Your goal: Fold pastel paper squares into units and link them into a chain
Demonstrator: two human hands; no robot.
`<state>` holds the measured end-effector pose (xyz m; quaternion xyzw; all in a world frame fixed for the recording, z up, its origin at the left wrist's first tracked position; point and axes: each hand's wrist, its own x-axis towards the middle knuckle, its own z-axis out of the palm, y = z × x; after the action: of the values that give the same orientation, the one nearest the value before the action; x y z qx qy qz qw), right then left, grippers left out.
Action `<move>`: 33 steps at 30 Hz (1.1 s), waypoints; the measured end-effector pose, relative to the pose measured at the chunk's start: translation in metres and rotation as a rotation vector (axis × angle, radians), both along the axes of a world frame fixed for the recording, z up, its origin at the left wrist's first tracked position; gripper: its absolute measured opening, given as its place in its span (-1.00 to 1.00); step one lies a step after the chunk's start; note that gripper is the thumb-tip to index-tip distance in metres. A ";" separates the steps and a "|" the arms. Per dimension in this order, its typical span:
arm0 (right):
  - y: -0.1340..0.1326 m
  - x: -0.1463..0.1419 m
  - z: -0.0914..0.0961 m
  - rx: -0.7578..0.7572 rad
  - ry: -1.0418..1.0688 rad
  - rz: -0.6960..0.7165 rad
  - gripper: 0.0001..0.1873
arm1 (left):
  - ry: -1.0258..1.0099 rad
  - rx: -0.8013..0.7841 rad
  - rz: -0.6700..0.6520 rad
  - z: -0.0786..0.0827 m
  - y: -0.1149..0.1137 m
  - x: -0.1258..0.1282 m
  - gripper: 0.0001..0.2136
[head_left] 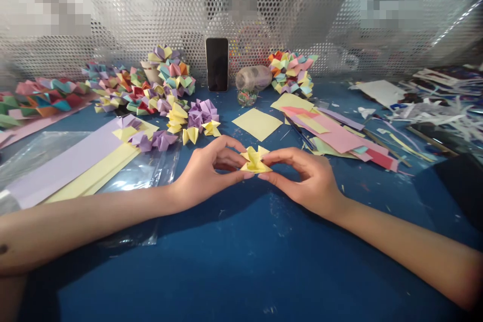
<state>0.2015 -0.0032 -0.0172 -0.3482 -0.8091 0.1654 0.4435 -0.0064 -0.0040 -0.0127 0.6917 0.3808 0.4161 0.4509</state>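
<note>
Between my two hands is a small folded yellow paper piece (255, 160), its points flared upward around an open middle. My left hand (211, 163) pinches its left side between thumb and fingers. On the right side, the thumb and forefinger of my right hand (304, 173) grip it the same way. Just beyond lies a flat yellow paper square (257, 124). Left of that, near my left fingers, sit small yellow folded pieces (190, 135) and a purple folded cluster (202, 114).
Multicoloured folded-paper clusters (143, 95) fill the back left. A phone (217, 65) leans on the perforated metal panel (181, 5), beside a tipped jar (253, 78). Paper strips (335, 133) and a pen (302, 133) lie right; shredded paper (445, 105) is farther right. Plastic film (128, 216) lies left.
</note>
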 end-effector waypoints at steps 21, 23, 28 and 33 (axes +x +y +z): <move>0.005 -0.006 0.007 -0.267 -0.011 0.054 -0.90 | 0.021 0.040 -0.020 -0.002 -0.001 -0.001 -0.75; 0.006 -0.007 0.006 -0.283 -0.007 0.032 -0.89 | 0.016 0.045 0.000 -0.002 0.000 -0.001 -0.73; 0.007 -0.009 0.002 -0.312 0.020 0.003 -0.87 | 0.008 0.029 0.020 -0.002 0.002 0.000 -0.73; 0.006 -0.013 0.001 -0.333 0.058 -0.049 -0.87 | -0.010 -0.045 0.017 -0.003 0.006 0.000 -0.75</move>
<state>0.1889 0.0027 -0.0167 -0.4316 -0.7485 0.2966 0.4068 -0.0066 0.0016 -0.0155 0.6760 0.3936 0.4146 0.4649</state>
